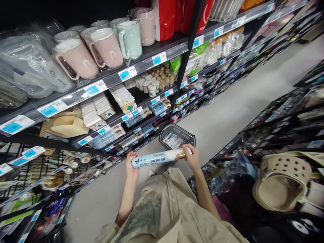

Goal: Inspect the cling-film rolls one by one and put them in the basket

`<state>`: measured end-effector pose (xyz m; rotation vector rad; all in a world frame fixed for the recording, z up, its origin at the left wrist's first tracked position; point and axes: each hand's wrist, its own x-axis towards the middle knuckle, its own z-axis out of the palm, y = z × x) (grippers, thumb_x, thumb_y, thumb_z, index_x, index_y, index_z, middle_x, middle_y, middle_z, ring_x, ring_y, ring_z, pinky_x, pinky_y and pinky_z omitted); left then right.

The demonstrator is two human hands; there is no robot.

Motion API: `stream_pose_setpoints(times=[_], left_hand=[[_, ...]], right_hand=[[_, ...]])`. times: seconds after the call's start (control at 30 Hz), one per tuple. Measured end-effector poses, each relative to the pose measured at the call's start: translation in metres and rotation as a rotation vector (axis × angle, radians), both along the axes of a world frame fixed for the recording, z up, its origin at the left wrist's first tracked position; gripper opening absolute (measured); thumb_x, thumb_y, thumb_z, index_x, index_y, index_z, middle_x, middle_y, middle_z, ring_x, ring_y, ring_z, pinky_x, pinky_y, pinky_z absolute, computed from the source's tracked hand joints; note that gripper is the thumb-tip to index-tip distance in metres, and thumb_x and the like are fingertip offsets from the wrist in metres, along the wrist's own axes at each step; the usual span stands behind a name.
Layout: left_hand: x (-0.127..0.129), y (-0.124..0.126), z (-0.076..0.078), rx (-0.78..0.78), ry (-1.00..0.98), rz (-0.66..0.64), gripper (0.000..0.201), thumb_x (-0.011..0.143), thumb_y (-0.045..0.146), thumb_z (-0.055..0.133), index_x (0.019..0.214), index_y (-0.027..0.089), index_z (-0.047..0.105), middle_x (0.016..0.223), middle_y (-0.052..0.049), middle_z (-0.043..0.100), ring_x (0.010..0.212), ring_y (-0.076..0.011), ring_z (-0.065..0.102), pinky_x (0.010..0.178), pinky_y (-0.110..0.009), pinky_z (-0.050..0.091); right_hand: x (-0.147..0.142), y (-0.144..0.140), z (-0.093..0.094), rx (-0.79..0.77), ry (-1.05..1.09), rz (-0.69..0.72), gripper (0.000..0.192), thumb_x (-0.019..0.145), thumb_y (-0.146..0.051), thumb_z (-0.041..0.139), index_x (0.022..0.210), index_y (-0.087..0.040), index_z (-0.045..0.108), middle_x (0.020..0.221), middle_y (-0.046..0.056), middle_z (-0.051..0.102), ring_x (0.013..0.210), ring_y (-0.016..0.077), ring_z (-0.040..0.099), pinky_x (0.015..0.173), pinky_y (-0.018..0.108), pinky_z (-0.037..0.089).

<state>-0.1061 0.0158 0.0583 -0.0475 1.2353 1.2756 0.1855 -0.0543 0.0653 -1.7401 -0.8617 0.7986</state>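
Near the middle of the frame, the left hand and the right hand grip opposite ends of a long light-blue package printed "xinfan", tilted slightly up toward the right. Just above it in the picture, a dark basket with perforated walls stands on the grey floor, several packages inside. At the upper left, wrapped pink mugs and a mint-green mug line a shelf; below them sit cream-coloured scoops. Beige clogs show at the lower right.
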Motion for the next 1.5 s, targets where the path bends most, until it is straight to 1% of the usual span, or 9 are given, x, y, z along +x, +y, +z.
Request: stream_pose_setpoints(times=[0.2,0.47,0.77,0.9,1.03,1.13,1.23,1.33,1.5], left_hand=[[0.009,-0.007,0.008,0.242,0.143,-0.085,0.036,0.07,0.024,0.079,0.103,0.018,0.067,0.097,-0.006,0.075,0.093,-0.0196,0.071,0.095,-0.037,0.053],[0.015,-0.002,0.001,0.171,0.209,-0.06,0.03,0.056,0.02,0.069,0.086,0.016,0.065,0.073,0.0,0.069,0.072,-0.0184,0.068,0.08,-0.034,0.054],[0.011,-0.001,-0.003,0.231,0.254,-0.022,0.024,0.058,0.019,0.062,0.082,0.017,0.062,0.065,0.002,0.063,0.064,-0.0173,0.065,0.075,-0.035,0.054],[0.005,0.004,-0.002,0.298,0.31,0.017,0.022,0.057,0.019,0.06,0.079,0.016,0.062,0.062,0.002,0.062,0.06,-0.018,0.064,0.072,-0.037,0.056],[-0.01,0.016,0.006,0.384,0.416,0.033,0.021,0.056,0.021,0.06,0.076,0.016,0.061,0.059,0.001,0.06,0.056,-0.0183,0.063,0.064,-0.035,0.055],[-0.023,0.027,0.013,0.478,0.404,0.01,0.036,0.056,0.019,0.063,0.093,0.019,0.064,0.07,0.001,0.064,0.057,-0.0164,0.061,0.06,-0.032,0.055],[-0.03,0.038,0.016,0.567,0.339,0.103,0.06,0.058,0.017,0.068,0.116,0.029,0.059,0.103,-0.002,0.068,0.076,-0.0159,0.064,0.07,-0.033,0.058],[-0.035,0.049,0.011,0.441,0.294,0.218,0.055,0.063,0.019,0.071,0.114,0.03,0.055,0.116,-0.003,0.063,0.092,-0.0168,0.064,0.082,-0.037,0.059],[-0.043,0.055,-0.003,0.178,0.279,0.345,0.043,0.064,0.016,0.069,0.102,0.024,0.051,0.1,0.001,0.06,0.083,-0.0129,0.062,0.088,-0.046,0.059]], right_hand=[[0.003,0.004,-0.022,0.073,0.083,-0.239,0.035,0.08,-0.047,0.062,0.067,-0.016,0.07,0.062,0.002,0.061,0.058,0.016,0.051,0.055,0.027,0.04],[0.005,-0.003,-0.021,0.111,0.082,-0.232,0.03,0.079,-0.041,0.062,0.066,-0.016,0.072,0.065,0.003,0.066,0.061,0.0173,0.055,0.057,0.028,0.041],[-0.001,-0.003,-0.018,0.121,0.064,-0.221,0.032,0.082,-0.043,0.062,0.068,-0.016,0.072,0.064,0.004,0.064,0.062,0.0173,0.055,0.056,0.028,0.041],[-0.004,0.002,-0.012,0.033,0.115,-0.088,0.033,0.084,-0.047,0.059,0.076,-0.017,0.072,0.067,0.004,0.064,0.059,0.0167,0.055,0.049,0.026,0.041],[-0.002,0.001,-0.003,-0.118,0.293,0.211,0.039,0.084,-0.055,0.066,0.096,-0.019,0.072,0.088,0.007,0.074,0.061,0.0179,0.062,0.045,0.025,0.047],[-0.003,-0.005,-0.001,-0.109,0.411,0.392,0.045,0.08,-0.052,0.076,0.112,-0.02,0.069,0.102,0.011,0.077,0.085,0.0258,0.072,0.06,0.031,0.058],[-0.011,-0.009,-0.006,0.037,0.361,0.403,0.043,0.079,-0.044,0.082,0.112,-0.021,0.068,0.109,0.013,0.077,0.107,0.0292,0.071,0.086,0.04,0.06],[-0.024,-0.008,-0.013,0.15,0.258,0.4,0.039,0.077,-0.04,0.085,0.109,-0.022,0.069,0.121,0.014,0.073,0.116,0.0297,0.068,0.098,0.044,0.057],[-0.037,-0.002,-0.02,0.193,0.111,0.513,0.044,0.081,-0.037,0.083,0.12,-0.024,0.068,0.138,0.014,0.063,0.132,0.0305,0.058,0.109,0.047,0.05]])
